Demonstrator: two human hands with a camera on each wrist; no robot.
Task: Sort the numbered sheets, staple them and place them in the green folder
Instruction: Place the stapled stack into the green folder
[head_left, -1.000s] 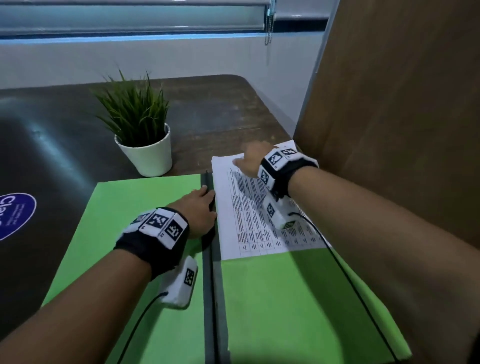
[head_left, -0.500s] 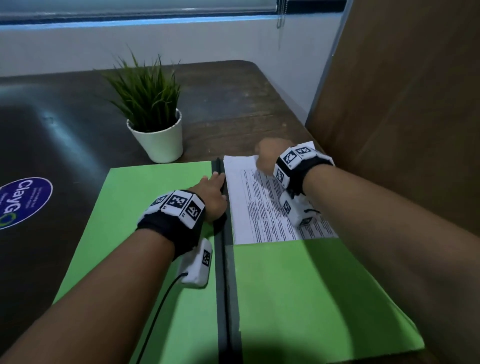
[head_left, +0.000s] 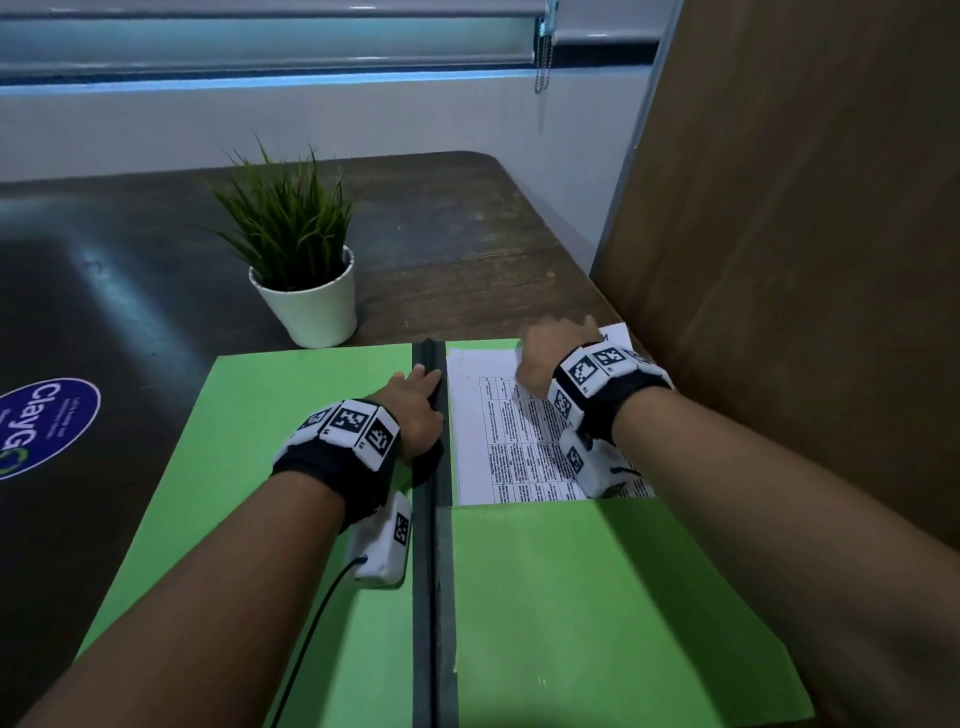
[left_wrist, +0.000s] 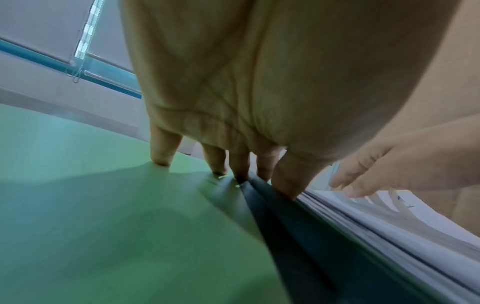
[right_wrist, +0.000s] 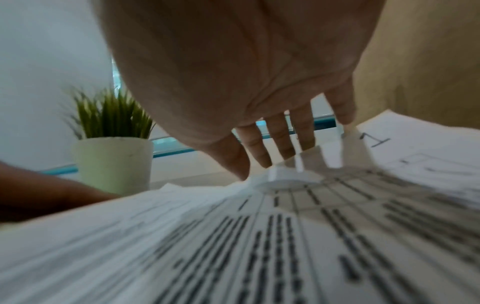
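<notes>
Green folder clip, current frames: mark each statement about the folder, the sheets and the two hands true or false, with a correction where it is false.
1. The green folder lies open on the table. True.
2. The sheets sit on the folder's left half. False: they are on the right half, their lower part tucked behind the green pocket.
3. The left hand rests its fingertips by the dark spine. True.
4. The right hand is lifted clear of the sheets. False: its fingers touch their top part.
5. The potted plant stands on the folder. False: it stands on the table beyond it.
</notes>
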